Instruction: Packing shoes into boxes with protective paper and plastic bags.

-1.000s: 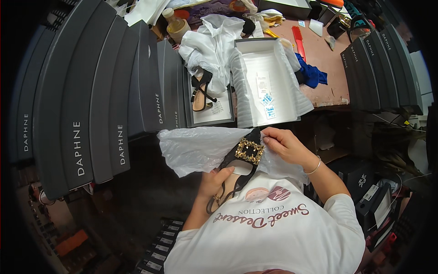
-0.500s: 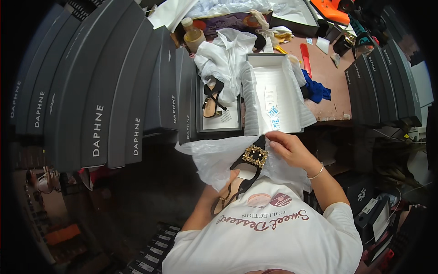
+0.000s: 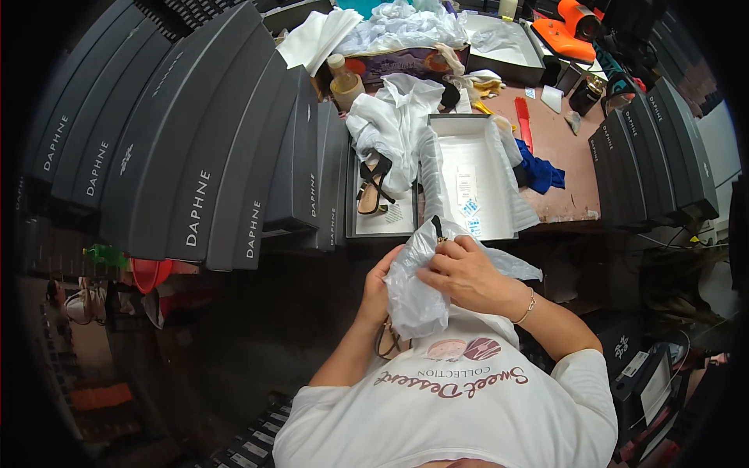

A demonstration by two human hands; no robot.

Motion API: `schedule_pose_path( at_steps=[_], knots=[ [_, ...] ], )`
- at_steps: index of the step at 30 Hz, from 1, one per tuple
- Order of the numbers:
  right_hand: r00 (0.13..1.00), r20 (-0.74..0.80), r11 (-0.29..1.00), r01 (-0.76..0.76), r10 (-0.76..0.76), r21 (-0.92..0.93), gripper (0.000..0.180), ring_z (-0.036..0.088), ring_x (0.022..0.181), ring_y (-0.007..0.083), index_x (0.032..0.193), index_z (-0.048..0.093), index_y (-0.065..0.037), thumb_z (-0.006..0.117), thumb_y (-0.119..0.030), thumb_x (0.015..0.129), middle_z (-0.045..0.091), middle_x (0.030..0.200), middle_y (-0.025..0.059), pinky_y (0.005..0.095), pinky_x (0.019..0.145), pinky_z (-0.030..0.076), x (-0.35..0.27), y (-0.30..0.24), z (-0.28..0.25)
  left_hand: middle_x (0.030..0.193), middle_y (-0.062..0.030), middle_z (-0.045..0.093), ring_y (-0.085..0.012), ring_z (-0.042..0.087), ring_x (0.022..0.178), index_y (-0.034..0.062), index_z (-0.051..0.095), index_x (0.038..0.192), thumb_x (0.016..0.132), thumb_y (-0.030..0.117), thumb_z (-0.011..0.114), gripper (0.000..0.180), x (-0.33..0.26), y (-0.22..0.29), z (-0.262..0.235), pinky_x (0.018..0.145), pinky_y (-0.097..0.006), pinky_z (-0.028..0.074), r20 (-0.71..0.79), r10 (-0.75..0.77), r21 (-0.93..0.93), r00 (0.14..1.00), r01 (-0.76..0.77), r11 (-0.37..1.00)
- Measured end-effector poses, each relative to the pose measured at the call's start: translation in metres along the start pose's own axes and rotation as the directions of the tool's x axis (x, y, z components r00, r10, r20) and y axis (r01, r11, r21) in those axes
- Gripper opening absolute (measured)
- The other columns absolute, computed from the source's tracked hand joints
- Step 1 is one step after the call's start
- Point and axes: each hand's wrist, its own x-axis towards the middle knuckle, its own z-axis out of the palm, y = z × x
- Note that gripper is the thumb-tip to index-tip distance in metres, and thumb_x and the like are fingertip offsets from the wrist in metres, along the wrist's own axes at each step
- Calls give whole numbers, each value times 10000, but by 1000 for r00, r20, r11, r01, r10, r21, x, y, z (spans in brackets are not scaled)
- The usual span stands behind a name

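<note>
Close to my body, white tissue paper (image 3: pixel 415 292) is folded over a black sandal (image 3: pixel 388 343), hiding most of it. Only its strappy heel end shows below the paper, and a dark tip pokes out above. My left hand (image 3: pixel 379 285) grips the wrapped sandal along its left side, fingers partly hidden by the paper. With bent fingers, my right hand (image 3: pixel 466 274) presses and holds the tissue from the right. Just beyond my hands is a shoe box (image 3: pixel 503 187) lined with tissue. Left of it, another black sandal (image 3: pixel 374 187) lies partly under crumpled paper in a second box (image 3: pixel 382 228).
Dark grey shoe boxes (image 3: pixel 234 156) stand in a row at left, with more boxes (image 3: pixel 655 156) at right. On the pink tabletop (image 3: pixel 573 183) are a red brush (image 3: pixel 523 123), a blue cloth (image 3: pixel 540 168), a bottle (image 3: pixel 345 82) and an orange tool (image 3: pixel 566 39).
The left tissue flap has been folded over the sandal, covering its jewelled buckle. My right hand has moved down and left onto the paper; my left hand has shifted up to the sandal's left side.
</note>
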Motion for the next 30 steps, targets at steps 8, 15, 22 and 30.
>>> schedule_pose_path(
  at_steps=[8, 15, 22, 30],
  knots=[
    [999, 42, 999, 2, 0, -39, 412, 504, 928, 217, 1043, 653, -100, 710, -226, 654, 544, 868, 34, 405, 919, 357, -13, -10, 7, 1348, -162, 477, -211, 531, 1186, -44, 254, 1437, 820, 295, 661, 813, -15, 15, 4, 1012, -322, 424, 156, -54, -334, 986, 104, 937],
    [993, 111, 849, -86, 33, 521, 446, 488, 1157, 339, 1182, 586, -57, 716, -206, 782, 554, 1193, 151, 491, 997, 357, -16, 7, -7, 1190, -97, 583, -143, 579, 1049, 7, 384, 1386, 788, -9, 706, 680, 2, 14, 1, 925, -295, 464, 45, -121, 248, 992, 107, 963],
    [772, 327, 465, -602, 545, 649, 206, 485, 692, 117, 953, 604, 34, 662, -142, 860, 550, 715, 88, 283, 653, 441, -32, 58, 8, 1211, -101, 574, -148, 566, 1083, 2, 397, 1380, 798, -25, 649, 635, -7, 8, 7, 938, -293, 453, 44, -45, 191, 998, 36, 981],
    [775, 279, 546, -607, 567, 578, 215, 427, 539, 248, 826, 581, 45, 617, -163, 864, 517, 629, 210, 369, 566, 406, -33, 61, 14, 1260, -139, 542, -178, 558, 1120, -30, 402, 1369, 797, -40, 611, 609, -10, -4, -3, 964, -309, 443, -45, 28, 161, 999, -20, 987]
  ],
)
